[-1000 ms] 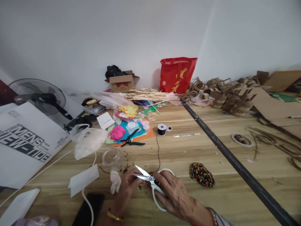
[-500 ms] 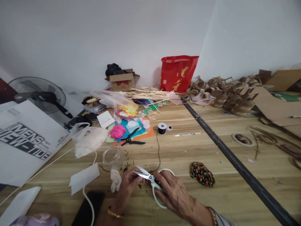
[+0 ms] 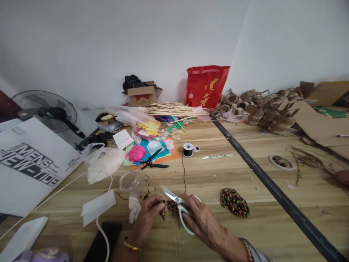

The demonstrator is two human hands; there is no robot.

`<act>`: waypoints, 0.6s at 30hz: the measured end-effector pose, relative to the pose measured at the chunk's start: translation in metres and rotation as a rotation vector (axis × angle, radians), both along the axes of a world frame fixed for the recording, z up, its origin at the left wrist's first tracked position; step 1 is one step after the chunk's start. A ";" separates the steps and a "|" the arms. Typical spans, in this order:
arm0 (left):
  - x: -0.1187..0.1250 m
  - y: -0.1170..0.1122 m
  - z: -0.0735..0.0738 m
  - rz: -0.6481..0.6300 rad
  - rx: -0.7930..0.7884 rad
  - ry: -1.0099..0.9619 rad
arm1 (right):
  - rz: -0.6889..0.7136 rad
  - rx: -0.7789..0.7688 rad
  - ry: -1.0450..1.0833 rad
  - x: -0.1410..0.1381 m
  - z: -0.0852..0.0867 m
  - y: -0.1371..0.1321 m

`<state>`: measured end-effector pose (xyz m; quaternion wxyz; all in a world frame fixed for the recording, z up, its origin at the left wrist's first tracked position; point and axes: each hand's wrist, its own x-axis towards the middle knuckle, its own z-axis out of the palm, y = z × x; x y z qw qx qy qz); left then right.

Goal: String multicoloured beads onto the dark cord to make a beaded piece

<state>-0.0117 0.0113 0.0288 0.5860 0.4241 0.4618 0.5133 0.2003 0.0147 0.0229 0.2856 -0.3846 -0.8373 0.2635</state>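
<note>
My right hand point(image 3: 200, 218) grips white-handled scissors point(image 3: 178, 203), blades closed and pointing up-left over a small beaded piece point(image 3: 172, 207). My left hand point(image 3: 148, 213) pinches a short string of dark beads point(image 3: 163, 214) just left of the blades. A black thread point(image 3: 184, 174) runs from that spot up to a black spool point(image 3: 188, 149). A finished oval patch of coloured beads point(image 3: 234, 202) lies on the wooden table point(image 3: 218, 171) to the right of my right hand.
A clear jar point(image 3: 129, 182) and crumpled tissue point(image 3: 134, 209) sit left of my hands. Black pliers point(image 3: 151, 163), pink yarn point(image 3: 135, 153) and coloured paper lie behind. A white cable point(image 3: 102, 229), a phone point(image 3: 102, 243), a fan point(image 3: 46, 111), a red bag point(image 3: 205, 85) and cardboard pieces point(image 3: 313, 120) surround the area.
The scissor blades have closed and shifted slightly right. My left hand has drawn back a little and now pinches a short beaded strand.
</note>
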 end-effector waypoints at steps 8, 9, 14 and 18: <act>-0.011 -0.004 0.026 0.019 0.171 -0.157 | 0.084 0.022 -0.218 -0.007 0.008 -0.009; -0.012 -0.005 0.029 0.026 0.177 -0.153 | 0.115 0.069 -0.254 -0.010 0.008 -0.013; -0.008 -0.004 0.033 0.010 0.155 -0.070 | 0.234 0.360 -0.332 -0.023 -0.002 -0.030; 0.000 -0.003 0.030 -0.043 0.138 -0.006 | 0.149 0.358 -0.319 -0.029 -0.013 -0.036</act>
